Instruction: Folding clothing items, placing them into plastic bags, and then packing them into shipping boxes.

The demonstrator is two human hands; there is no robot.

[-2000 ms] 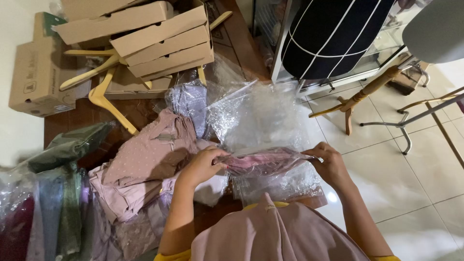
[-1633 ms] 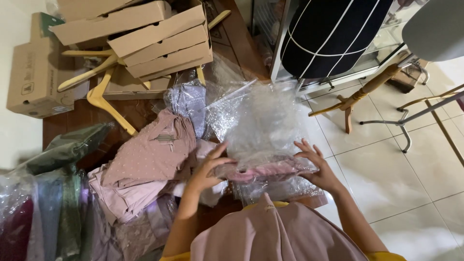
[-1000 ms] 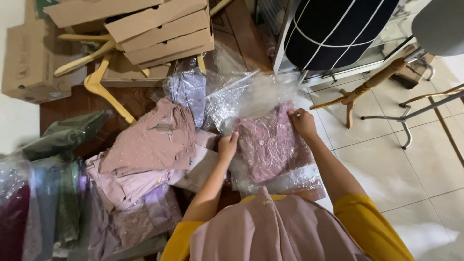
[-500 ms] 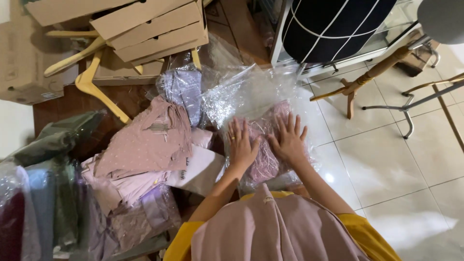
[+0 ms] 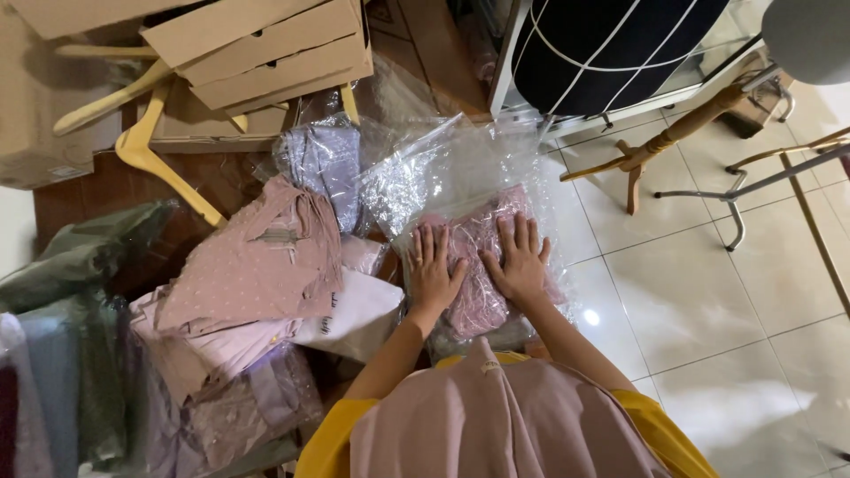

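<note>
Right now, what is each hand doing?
Left hand: open, flat on the bagged pink garment.
Right hand: open, flat on the same garment.

My left hand (image 5: 434,270) and right hand (image 5: 521,261) cover the middle of the bagged pink garment (image 5: 482,292). Cardboard boxes (image 5: 257,53) cut off at top edge; hanger (image 5: 159,159) partly hidden beneath them.

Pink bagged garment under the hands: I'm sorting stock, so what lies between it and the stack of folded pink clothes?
In the head view, a folded white garment lies between the bagged pink garment and the pink stack.
</note>
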